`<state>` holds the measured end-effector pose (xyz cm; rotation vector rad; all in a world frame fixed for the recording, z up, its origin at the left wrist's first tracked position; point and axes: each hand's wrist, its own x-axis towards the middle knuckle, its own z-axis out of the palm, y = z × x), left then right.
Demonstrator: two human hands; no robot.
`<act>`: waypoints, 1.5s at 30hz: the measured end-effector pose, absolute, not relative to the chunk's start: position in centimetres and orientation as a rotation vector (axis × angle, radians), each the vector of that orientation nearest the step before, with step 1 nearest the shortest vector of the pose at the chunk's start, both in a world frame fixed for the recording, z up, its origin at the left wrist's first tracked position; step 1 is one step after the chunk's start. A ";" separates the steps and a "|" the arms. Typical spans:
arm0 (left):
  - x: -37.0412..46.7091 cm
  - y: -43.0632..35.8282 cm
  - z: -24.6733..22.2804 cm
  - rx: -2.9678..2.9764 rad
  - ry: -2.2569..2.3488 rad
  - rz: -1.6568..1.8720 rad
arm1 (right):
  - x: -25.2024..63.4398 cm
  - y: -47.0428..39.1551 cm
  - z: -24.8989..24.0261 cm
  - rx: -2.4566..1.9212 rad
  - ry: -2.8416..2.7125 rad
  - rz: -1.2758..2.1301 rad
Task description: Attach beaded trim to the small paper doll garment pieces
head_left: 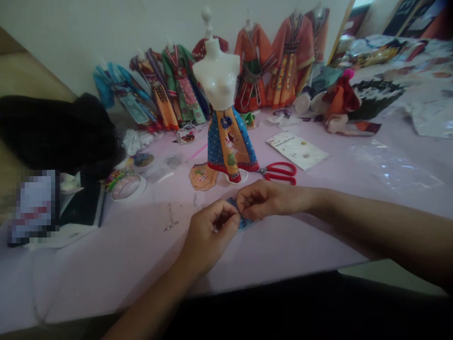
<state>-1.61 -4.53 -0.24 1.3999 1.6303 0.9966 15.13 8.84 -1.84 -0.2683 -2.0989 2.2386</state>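
A small piece of blue cloth (245, 223) lies low over the table between my two hands. My left hand (214, 231) pinches its left edge between thumb and fingers. From the right, my right hand (264, 200) pinches the cloth at its upper part, the fingertips of both hands nearly touching. Just behind stands a white mannequin (217, 75) wearing a blue and orange skirt (231, 141) with a red hem. Red-handled scissors (281, 172) rest right of the skirt, and an orange patterned cloth piece (203, 177) lies to its left.
Several small dressed mannequins line the wall. A tape roll (129, 187), black cloth (60, 134) and a dark flat object (83, 203) are at the left. A white card (297, 149), plastic bag (396, 163) and dark basket (377, 97) lie right. A thin metal piece (171, 225) sits left of my hands.
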 end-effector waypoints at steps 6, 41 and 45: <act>-1.5 -4.6 -0.6 1.419 1.635 1.040 | 15.0 8.6 -2.1 -0.250 -2.048 2.256; -3.3 -4.3 -1.8 1.287 1.578 1.297 | 15.8 10.2 0.0 -0.050 -2.112 2.140; -3.8 -3.9 -2.0 1.356 1.665 1.235 | 18.6 12.3 4.4 -0.147 -2.432 1.679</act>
